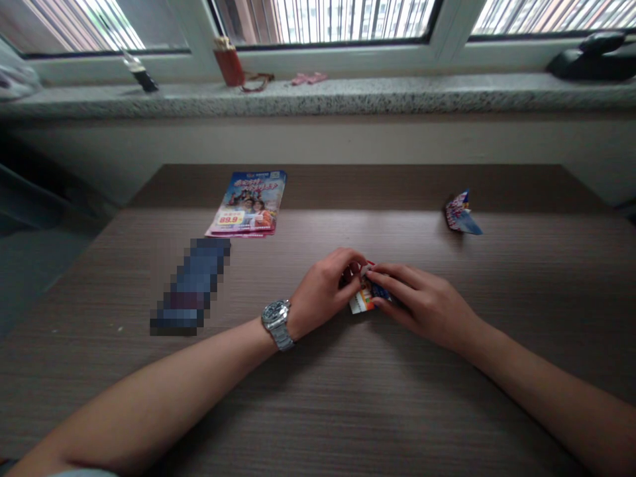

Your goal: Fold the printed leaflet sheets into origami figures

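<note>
Between my two hands, just right of the middle of the wooden table (308, 411), is a small folded piece of printed paper (362, 301) in white, orange, blue and red. My left hand (328, 285), with a silver watch (277, 323) on its wrist, pinches the paper's left and upper part with curled fingers. From the right, my right hand (422, 298) has its fingers pressed together on the paper's right side. The fingers hide much of the paper. A folded printed paper piece (462, 215) stands on the table at the right.
A stack of printed flyers (253, 202) lies at the back left. Nearer is a blurred-out dark flat object (193, 285). Behind the table, the stone sill (377, 96) holds a red container (229, 63), a pink item (309, 78) and a black object (593, 59).
</note>
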`<control>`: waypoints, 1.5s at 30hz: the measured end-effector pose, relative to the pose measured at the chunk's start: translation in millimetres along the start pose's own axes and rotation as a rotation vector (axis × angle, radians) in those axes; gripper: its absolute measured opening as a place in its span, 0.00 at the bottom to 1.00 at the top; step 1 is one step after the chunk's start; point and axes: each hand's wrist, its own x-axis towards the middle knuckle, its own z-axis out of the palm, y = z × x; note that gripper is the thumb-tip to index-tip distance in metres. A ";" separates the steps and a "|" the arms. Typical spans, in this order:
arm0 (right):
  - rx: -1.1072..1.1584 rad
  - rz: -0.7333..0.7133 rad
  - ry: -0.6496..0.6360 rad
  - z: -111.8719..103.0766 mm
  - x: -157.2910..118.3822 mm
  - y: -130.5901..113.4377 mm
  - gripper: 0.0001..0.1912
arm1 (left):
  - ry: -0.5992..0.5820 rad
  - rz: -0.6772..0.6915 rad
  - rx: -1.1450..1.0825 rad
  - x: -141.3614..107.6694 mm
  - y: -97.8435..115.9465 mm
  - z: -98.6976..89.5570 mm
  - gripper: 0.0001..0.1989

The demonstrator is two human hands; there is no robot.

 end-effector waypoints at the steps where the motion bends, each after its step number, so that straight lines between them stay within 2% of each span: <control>1: 0.007 -0.001 -0.002 0.3 -0.6 0.6 0.21 | 0.000 0.001 0.002 -0.1 -0.1 -0.1 0.07; 9: 0.008 -0.022 -0.014 1.3 -1.3 1.6 0.20 | 0.000 0.006 0.008 -0.7 -1.8 0.0 0.08; 16: 0.097 0.015 -0.034 0.6 -3.7 4.1 0.19 | 0.019 0.016 0.031 -2.1 -3.4 0.8 0.11; 20: 0.132 0.029 -0.021 2.0 -5.4 6.1 0.19 | -0.011 0.048 0.061 -2.9 -3.1 0.2 0.08; 25: 0.187 0.040 0.014 2.5 -5.5 5.9 0.18 | -0.035 0.114 0.172 -6.8 -3.6 0.0 0.08; 32: 0.293 0.132 0.090 -1.3 -6.3 8.7 0.12 | -0.134 0.197 0.411 -14.0 1.4 -3.7 0.21; 35: 0.269 0.136 0.108 -3.0 -5.9 10.6 0.14 | -0.169 0.230 0.473 -14.7 2.1 -5.4 0.26; 41: 0.254 0.150 0.134 -4.6 -5.7 12.2 0.16 | -0.183 0.265 0.538 -13.4 -1.9 -6.8 0.23; 45: 0.194 0.129 0.078 -3.8 -7.8 16.0 0.19 | -0.189 0.282 0.534 -13.0 -2.7 -7.4 0.22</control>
